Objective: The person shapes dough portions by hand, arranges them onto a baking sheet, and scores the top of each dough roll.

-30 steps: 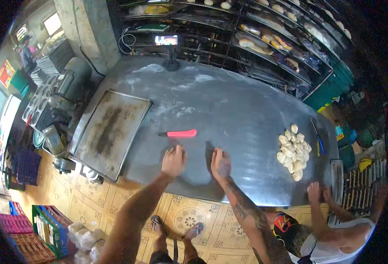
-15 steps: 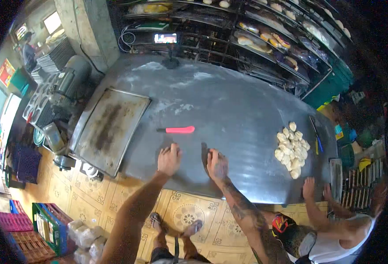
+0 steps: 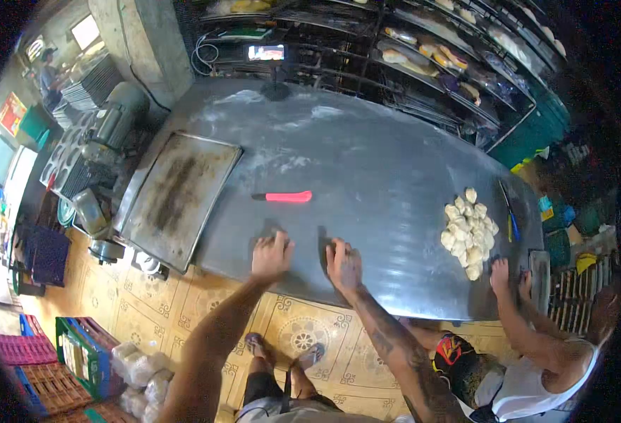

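My left hand (image 3: 272,256) is curled over the front part of the metal table (image 3: 367,183), fingers bent down. Beside it, a short gap to the right, my right hand (image 3: 343,265) is curled in the same way. Whether anything lies under either palm is hidden. Just beyond my hands is a knife (image 3: 286,197) with a pink handle and a short dark blade pointing left. A pile of pale dough pieces (image 3: 469,229) rests toward the table's right end, apart from my hands.
A large stained baking tray (image 3: 176,197) covers the table's left end. At the back stands a phone on a stand (image 3: 274,84), before racks of bread (image 3: 437,60). On the right, another person (image 3: 543,374) rests both hands at the table edge near a dark long tool (image 3: 510,211).
The view has shifted slightly. My hands stay curled in nearly the same places, the right one a little nearer the left. The knife and dough pile keep their places.
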### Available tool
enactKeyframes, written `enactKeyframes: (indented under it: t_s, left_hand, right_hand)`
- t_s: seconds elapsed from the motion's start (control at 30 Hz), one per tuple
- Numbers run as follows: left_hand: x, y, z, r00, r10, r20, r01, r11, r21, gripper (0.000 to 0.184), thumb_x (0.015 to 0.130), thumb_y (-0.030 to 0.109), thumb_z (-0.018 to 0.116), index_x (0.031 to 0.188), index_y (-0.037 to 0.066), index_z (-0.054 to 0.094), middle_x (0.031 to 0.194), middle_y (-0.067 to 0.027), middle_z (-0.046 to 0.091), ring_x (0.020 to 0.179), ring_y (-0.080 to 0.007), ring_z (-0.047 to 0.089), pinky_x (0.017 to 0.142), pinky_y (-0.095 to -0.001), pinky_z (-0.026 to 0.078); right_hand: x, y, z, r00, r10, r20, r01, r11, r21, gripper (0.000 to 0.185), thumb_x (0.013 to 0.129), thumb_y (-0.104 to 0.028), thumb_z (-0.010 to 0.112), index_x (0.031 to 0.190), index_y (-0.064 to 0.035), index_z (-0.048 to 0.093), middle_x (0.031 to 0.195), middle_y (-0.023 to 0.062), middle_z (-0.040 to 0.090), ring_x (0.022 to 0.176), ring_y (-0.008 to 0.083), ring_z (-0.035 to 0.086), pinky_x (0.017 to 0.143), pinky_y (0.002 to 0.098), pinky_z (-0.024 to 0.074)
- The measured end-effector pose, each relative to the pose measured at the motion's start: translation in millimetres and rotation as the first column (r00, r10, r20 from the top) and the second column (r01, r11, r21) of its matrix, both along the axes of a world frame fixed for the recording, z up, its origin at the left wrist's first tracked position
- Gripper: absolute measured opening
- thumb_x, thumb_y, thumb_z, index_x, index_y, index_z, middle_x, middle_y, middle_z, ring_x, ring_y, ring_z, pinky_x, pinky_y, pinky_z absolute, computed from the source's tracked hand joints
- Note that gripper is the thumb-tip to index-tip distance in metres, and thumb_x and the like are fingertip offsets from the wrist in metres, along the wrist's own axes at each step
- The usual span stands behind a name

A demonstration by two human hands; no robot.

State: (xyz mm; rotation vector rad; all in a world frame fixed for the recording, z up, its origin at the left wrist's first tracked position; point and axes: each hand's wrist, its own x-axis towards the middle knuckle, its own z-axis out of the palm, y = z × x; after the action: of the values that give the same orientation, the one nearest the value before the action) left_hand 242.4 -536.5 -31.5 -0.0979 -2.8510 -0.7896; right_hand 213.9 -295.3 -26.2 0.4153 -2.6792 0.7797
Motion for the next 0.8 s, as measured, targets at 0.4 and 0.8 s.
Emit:
enactKeyframes:
  t_s: [0.4,0.8]
  left_hand:
    - [-43.0,13.2,9.4,0.979,-0.109,-0.171,0.096,0.992,-0.083,0.018,0.098,0.028,0.063,0.102,0.011,0.065,0.095,-0.0109,0.072,0.097,-0.0312,0.065,0.087,-0.0484,0.045]
    - [-73.4,35.7,24.2,0.967,-0.049,-0.252,0.026,0.995,-0.093,0.021,0.092,0.027,0.067,0.102,0.01,0.064,0.094,-0.0091,0.066,0.096,-0.0317,0.062,0.082,-0.0492,0.045]
  right_hand:
    - [-33.4,-24.4,8.3,0.989,-0.149,0.011,0.149,0.988,0.049,0.03,0.098,-0.018,0.067,0.123,-0.0033,0.061,0.109,0.0153,0.071,0.101,0.034,0.065,0.086,0.05,0.0444]
    - [-34.2,-28.9,15.3,0.988,-0.137,0.065,0.127,0.983,0.135,0.048,0.087,-0.022,0.069,0.131,-0.0056,0.061,0.124,0.0172,0.065,0.108,0.0387,0.06,0.094,0.0575,0.0408]
